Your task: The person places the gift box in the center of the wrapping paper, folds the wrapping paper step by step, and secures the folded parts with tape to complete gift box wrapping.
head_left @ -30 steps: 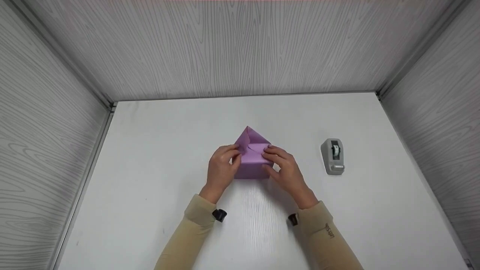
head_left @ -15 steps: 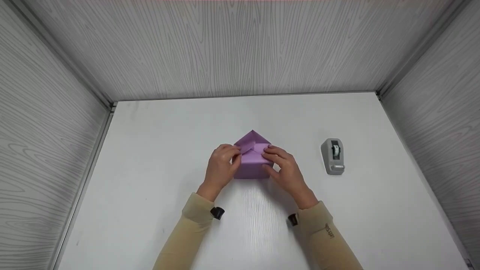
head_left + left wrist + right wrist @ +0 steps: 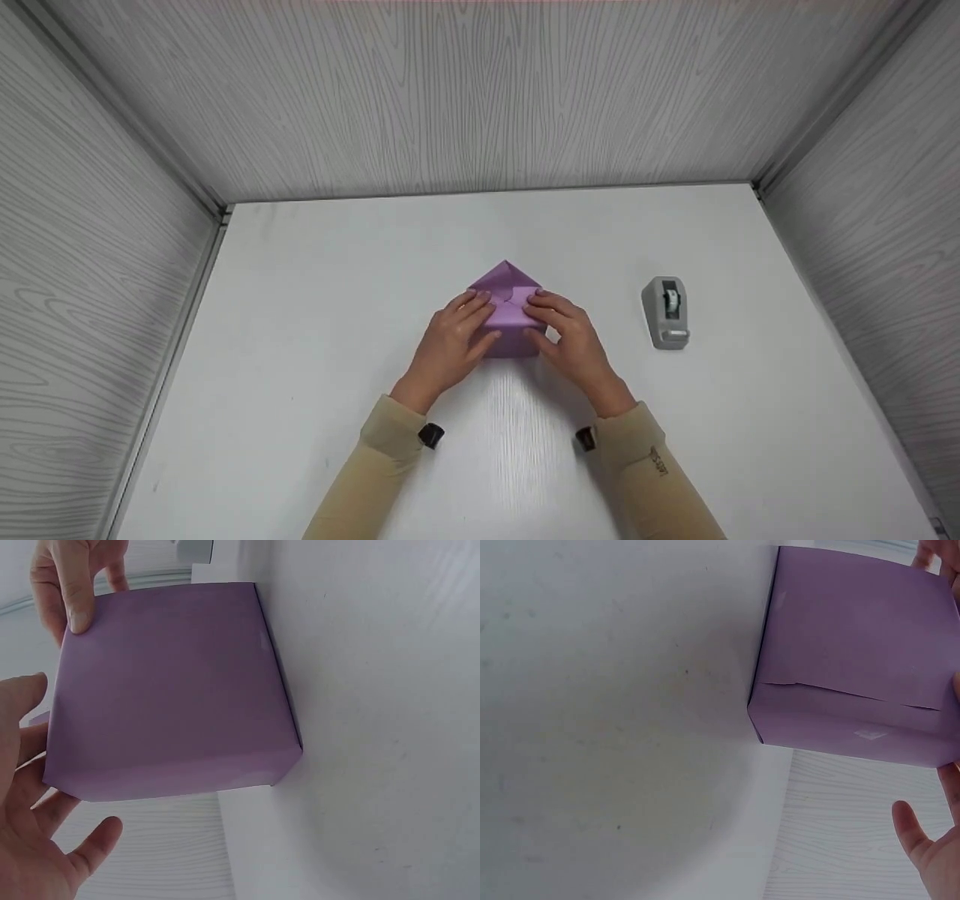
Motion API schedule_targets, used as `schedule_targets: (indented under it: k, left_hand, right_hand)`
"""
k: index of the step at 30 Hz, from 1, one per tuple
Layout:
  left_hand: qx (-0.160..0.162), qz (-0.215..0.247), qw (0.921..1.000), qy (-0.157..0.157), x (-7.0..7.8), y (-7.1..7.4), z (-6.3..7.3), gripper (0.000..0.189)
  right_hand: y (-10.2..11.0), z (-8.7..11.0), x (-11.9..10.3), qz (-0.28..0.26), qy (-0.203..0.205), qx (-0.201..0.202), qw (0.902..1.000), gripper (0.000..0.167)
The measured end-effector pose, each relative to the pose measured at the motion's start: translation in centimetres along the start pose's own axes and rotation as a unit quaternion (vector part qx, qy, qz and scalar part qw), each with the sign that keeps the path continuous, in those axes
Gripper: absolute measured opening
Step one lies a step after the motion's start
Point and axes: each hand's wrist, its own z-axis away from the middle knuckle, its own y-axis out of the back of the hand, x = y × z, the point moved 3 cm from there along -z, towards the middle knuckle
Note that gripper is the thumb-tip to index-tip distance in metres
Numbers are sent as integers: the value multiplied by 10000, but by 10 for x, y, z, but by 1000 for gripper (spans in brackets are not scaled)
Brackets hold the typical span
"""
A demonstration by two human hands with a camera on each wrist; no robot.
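Observation:
A box wrapped in purple paper rests on the table between both hands. At its far end, a pointed triangle of paper stands out, and folded paper lies across the top. My left hand lays its fingers flat on the folded paper at the top left, its thumb near the front face. My right hand holds the right side, fingers on top and thumb against the front. In the right wrist view, a creased slit runs across the box face. The left wrist view shows a smooth face.
A grey tape dispenser with a roll in it stands on the white table, to the right of the box. Grey wood-grain panels enclose the table at the back and both sides.
The left-hand paper flap, raised earlier, has been folded down to the right over the top. My left fingers have gone from pinching it to lying flat on it. The right hand stays put.

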Motion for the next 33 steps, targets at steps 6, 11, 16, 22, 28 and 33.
schedule_targets:
  k: [6,11,16,22,28,33]
  left_hand:
    - [-281,-247,9993,20,2,-2,-3,49]
    - [-341,-307,9989,-25,2,-3,-8,49]
    - [-414,-423,9982,-74,4,-4,-15,50]
    - [-657,-715,9952,-157,6,-7,-17,54]
    - [-695,-594,9957,-144,4,-2,-9,52]
    - [-196,-176,9994,-220,-3,7,3,43]
  right_hand:
    - [0,0,0,-30,33,-54,10000,32]
    - [0,0,0,-31,96,4,9999,33]
    - [1,-1,0,-56,213,42,9997,33]
    - [0,-1,2,-70,278,51,9996,33]
    - [1,-1,3,-121,225,22,9997,33]
    - [1,0,2,-132,149,-4,9998,34]
